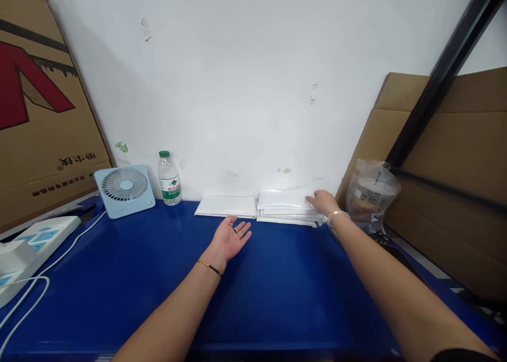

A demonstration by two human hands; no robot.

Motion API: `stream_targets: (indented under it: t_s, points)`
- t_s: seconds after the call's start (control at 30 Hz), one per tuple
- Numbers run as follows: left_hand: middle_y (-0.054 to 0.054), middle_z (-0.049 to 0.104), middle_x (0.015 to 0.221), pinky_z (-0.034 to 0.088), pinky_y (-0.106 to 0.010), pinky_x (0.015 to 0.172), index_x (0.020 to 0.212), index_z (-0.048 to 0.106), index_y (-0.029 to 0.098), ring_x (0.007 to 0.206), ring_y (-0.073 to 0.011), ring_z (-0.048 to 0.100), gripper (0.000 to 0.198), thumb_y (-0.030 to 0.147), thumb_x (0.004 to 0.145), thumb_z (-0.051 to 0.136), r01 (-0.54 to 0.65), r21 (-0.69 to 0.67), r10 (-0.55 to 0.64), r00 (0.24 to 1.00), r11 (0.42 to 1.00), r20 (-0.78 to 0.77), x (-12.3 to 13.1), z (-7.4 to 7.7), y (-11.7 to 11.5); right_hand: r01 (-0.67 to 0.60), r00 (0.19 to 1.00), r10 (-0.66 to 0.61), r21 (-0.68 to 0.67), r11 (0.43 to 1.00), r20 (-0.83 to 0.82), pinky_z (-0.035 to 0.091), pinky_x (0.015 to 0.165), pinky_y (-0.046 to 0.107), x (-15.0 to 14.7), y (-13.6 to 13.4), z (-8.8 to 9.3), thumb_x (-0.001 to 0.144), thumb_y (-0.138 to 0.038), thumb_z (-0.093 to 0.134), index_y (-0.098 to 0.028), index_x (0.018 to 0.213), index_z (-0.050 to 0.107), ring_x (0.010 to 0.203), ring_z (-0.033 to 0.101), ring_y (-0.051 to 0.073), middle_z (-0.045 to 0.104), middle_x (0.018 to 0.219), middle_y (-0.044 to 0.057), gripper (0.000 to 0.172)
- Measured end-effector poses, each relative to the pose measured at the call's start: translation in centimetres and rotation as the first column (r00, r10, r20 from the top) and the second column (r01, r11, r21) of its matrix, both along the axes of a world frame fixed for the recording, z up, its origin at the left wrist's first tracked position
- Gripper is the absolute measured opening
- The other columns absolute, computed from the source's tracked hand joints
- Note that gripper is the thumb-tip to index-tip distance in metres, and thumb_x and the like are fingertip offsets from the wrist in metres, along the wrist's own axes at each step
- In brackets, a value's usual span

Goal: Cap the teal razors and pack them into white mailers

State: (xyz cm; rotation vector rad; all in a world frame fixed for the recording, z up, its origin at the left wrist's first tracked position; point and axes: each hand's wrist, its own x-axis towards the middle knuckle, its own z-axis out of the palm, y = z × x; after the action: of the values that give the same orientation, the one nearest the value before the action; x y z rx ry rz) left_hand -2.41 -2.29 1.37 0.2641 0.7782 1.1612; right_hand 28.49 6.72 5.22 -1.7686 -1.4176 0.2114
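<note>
Against the wall at the back of the blue table point(277, 288) lie two piles of flat white packets. The left pile point(226, 206) is low; the right pile point(285, 201) is thicker, with several layers and a glossy top. My right hand point(322, 202) is at the right end of the thicker pile, thumb and fingers closed on the edge of its top packet. My left hand point(232, 238) is palm up just in front of the low pile, fingers spread, holding nothing.
A light blue fan point(125, 185) and a water bottle point(169, 182) stand at the back left. Nearer left is a power strip point(43, 235) with white cables. A bagged drink cup point(370, 198) stands at the right. Cardboard point(455, 182) leans beside it.
</note>
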Motion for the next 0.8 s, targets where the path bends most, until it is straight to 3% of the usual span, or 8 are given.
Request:
stream_targets:
  t_s: [0.13,0.2,0.27,0.37,0.43,0.63,0.7,0.8]
  points:
    - [-0.012,0.044,0.129,0.048,-0.033,0.084,0.103,0.044,0.022,0.119,-0.0218,0.048,0.028,0.019,0.076,0.050,-0.072,-0.055,0.071,0.997,0.996,-0.009,-0.3,-1.6,1.2,-0.157,0.860,0.071,0.130,0.979,0.505,0.025,0.097,0.050,-4.4,-0.2,-1.2,0.077,-0.037,0.054,-0.012,0.118,0.054,0.122,0.035,0.034,0.046,0.131,0.021,0.048]
    - [-0.012,0.046,0.127,0.048,-0.033,0.084,0.102,0.044,0.021,0.118,-0.0215,0.049,0.027,0.019,0.076,0.051,-0.103,-0.055,0.103,0.995,0.993,0.004,-0.5,-2.1,1.5,-0.506,0.622,0.404,-0.050,0.861,0.671,0.025,0.100,0.043,-8.2,-0.3,-2.4,0.079,-0.034,0.050,-0.017,0.122,0.052,0.123,0.037,0.028,0.051,0.129,0.014,0.047]
    - [-0.011,0.048,0.125,0.048,-0.033,0.084,0.099,0.045,0.021,0.116,-0.0217,0.051,0.024,0.019,0.075,0.051,-0.124,-0.065,0.125,0.992,0.990,0.018,-0.8,-2.5,1.7,-0.627,0.436,0.511,-0.157,0.763,0.741,0.019,0.104,0.043,-11.9,-0.3,-3.8,0.073,-0.029,0.055,-0.016,0.125,0.050,0.128,0.032,0.028,0.053,0.127,0.012,0.054]
    - [-0.011,0.052,0.121,0.048,-0.032,0.083,0.091,0.046,0.020,0.114,-0.0218,0.052,0.017,0.019,0.075,0.052,-0.139,-0.076,0.142,0.989,0.987,0.034,-1.2,-2.8,2.0,-0.637,0.400,0.461,-0.121,0.762,0.792,0.014,0.106,0.042,-15.7,0.3,-5.3,0.072,-0.014,0.052,-0.012,0.106,0.060,0.124,0.037,0.027,0.063,0.108,0.015,0.035]
    - [-0.011,0.053,0.119,0.048,-0.032,0.082,0.088,0.047,0.019,0.113,-0.0218,0.053,0.014,0.019,0.075,0.052,-0.135,-0.073,0.138,0.990,0.988,0.038,-1.3,-3.0,2.0,-0.649,0.477,0.441,-0.033,0.760,0.761,0.020,0.103,0.041,-16.8,0.7,-5.4,0.077,-0.011,0.046,-0.014,0.093,0.063,0.112,0.048,0.025,0.066,0.092,0.013,0.023]
    - [-0.008,0.057,0.113,0.048,-0.032,0.084,0.087,0.052,0.019,0.108,-0.0203,0.056,0.013,0.023,0.075,0.056,-0.038,-0.002,0.038,0.996,0.999,0.077,-0.4,-2.3,1.4,-0.462,0.884,0.450,0.397,0.793,0.131,0.039,0.065,0.026,-16.7,-1.4,-3.3,0.087,-0.022,0.034,-0.019,0.087,0.053,0.065,0.050,0.015,0.056,0.073,0.001,0.019]
    - [-0.005,0.059,0.109,0.047,-0.033,0.087,0.088,0.053,0.021,0.105,-0.0183,0.057,0.012,0.024,0.077,0.056,-0.036,0.106,0.023,0.992,0.994,0.126,0.1,-1.8,0.9,-0.339,0.868,0.458,0.442,0.830,-0.193,0.039,0.060,0.024,-16.3,-3.1,-3.0,0.087,-0.026,0.035,-0.020,0.080,0.050,0.060,0.047,0.013,0.052,0.067,-0.002,0.018]
    - [0.000,0.061,0.104,0.045,-0.033,0.093,0.093,0.054,0.025,0.103,-0.0147,0.058,0.016,0.024,0.078,0.058,-0.149,0.322,0.091,0.978,0.935,0.189,0.9,-0.7,-0.2,-0.266,0.625,0.453,0.372,0.889,-0.636,0.043,0.058,0.023,-15.5,-5.8,-3.0,0.085,-0.027,0.037,-0.020,0.079,0.050,0.061,0.052,0.013,0.056,0.067,-0.001,0.016]
